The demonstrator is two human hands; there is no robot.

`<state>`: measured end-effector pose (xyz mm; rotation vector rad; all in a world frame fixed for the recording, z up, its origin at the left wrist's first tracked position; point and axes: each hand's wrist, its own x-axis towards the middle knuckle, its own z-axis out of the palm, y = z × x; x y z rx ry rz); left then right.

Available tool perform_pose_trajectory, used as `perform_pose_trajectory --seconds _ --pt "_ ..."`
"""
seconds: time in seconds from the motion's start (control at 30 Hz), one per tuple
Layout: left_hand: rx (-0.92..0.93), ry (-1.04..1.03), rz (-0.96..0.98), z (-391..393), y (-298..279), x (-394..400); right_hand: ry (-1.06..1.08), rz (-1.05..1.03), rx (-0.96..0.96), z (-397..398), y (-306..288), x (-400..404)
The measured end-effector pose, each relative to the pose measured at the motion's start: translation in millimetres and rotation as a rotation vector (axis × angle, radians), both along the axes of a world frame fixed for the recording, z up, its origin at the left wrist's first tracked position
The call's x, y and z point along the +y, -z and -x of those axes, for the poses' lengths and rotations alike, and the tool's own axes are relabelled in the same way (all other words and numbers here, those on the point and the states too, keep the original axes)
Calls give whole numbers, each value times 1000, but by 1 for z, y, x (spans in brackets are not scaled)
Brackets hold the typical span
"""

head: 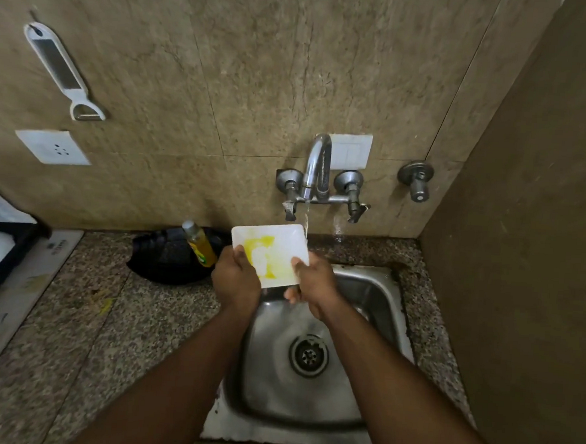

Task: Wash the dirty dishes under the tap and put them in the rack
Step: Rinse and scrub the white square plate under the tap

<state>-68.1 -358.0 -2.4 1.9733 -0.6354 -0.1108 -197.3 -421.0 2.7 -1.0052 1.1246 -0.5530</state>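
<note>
Two bare forearms reach in from the bottom edge toward one steel sink [352, 410] with a single round drain [309, 355] in its basin. One white rectangular plate [276, 251] with rounded corners is held above the far rim of the sink, tilted so its upper face shows; that face is smeared with a bright yellow stain across the middle, with a paler wiped patch inside it. One curved tap [317, 165] with two lever handles stands on the wall behind, and a thin stream of water [306, 222] falls from it onto the plate's far right corner. Left hand [236, 277] grips the plate's near left edge, thumb curled over the top face and fingers hidden beneath. Right hand [315, 285] pinches the near right edge, thumb on the top face and fingers curled under. One bottle of yellow liquid [200, 243] leans against one black cloth [166, 258] on the speckled counter [106, 330] left of the sink. One white peeler [62, 70] hangs on the wall.
</note>
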Motion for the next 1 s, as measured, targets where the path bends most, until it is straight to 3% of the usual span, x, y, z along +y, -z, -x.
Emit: perform_pose_trajectory --seconds 0.07,0.13,0.2,0.27,0.4,0.5,0.63,0.83,1.0 --pt "62 73 28 9 1 -1 202 93 253 -8 6 -6" --pt "201 117 51 9 4 -4 265 185 406 -11 5 -12" --pt "442 131 68 5 10 -7 139 349 564 -5 2 -12" --pt "535 94 76 0 15 -9 -19 557 683 2 1 -3" --pt "398 -8 57 4 16 -6 -279 816 760 14 7 37" --pt "400 -12 19 16 5 0 -403 840 862 22 9 63" --pt "281 99 -22 31 3 8 -403 887 970 24 12 46" --pt "240 -39 -62 29 -4 2 -415 922 986 13 -3 53" --pt "129 35 -142 33 -4 12 -427 878 1038 21 0 57"
